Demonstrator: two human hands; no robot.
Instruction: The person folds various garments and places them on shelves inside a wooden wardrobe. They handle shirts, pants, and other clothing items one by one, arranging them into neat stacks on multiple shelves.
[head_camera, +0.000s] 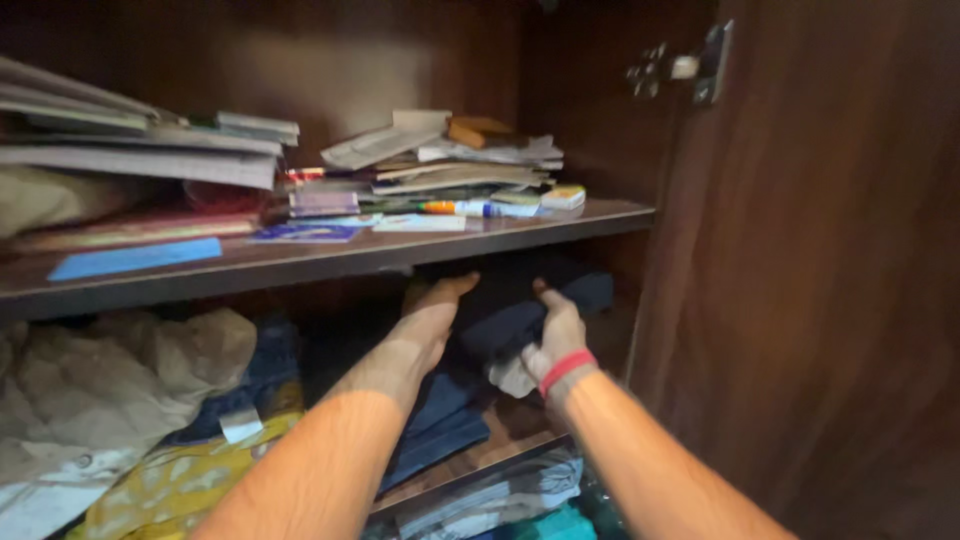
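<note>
Gripping dark folded cloth, right hand; left hand flat, fingertips lost in shadow

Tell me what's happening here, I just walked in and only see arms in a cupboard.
A person reaches with both bare hands into a wooden wardrobe, under a shelf stacked with papers and books. The left hand lies flat on a pile of dark folded clothes; the right hand, with a red wristband, grips the pile's side. Beige and yellow fabrics lie bunched to the left.
</note>
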